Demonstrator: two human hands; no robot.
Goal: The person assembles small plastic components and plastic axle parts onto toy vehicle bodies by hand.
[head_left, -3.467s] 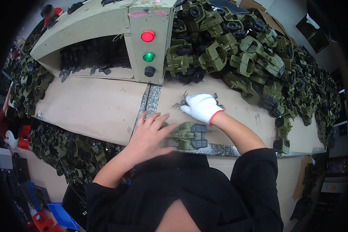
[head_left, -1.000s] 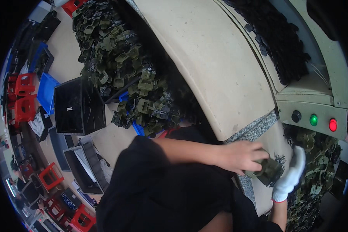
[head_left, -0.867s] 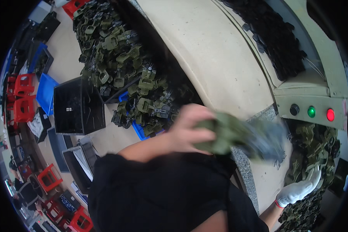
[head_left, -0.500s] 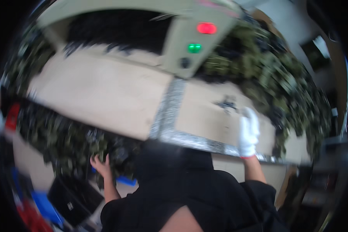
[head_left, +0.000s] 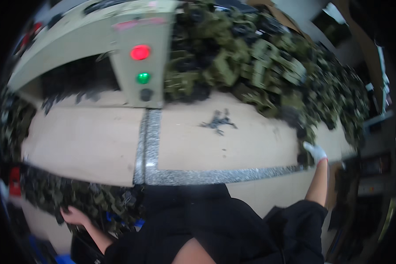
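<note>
My bare left hand [head_left: 76, 216] is at the lower left, over the near edge of a heap of dark green and black pieces [head_left: 92, 196], which look like fabric or webbing. Its curled fingers are closed around a dark green piece [head_left: 60, 216], slightly blurred. My right hand [head_left: 317, 153], in a white glove with a red cuff, reaches out to the right with its fingers stretched. It is at the near end of a large olive-green pile [head_left: 259, 61] of similar pieces; whether its fingertips touch the pile I cannot tell.
A pale machine housing [head_left: 138, 26] with a red light [head_left: 140, 52], a green light [head_left: 143, 78] and a dark knob [head_left: 146, 94] arches over the beige tabletop [head_left: 88, 136]. Silvery tape [head_left: 224, 176] lines the table's edge. A small dark cluster of bits [head_left: 219, 122] lies on the right section.
My view has swung right. My right hand has moved right from over the tabletop to the olive-green pile. My left hand has shifted left along the lower heap, its fingers now closed.
</note>
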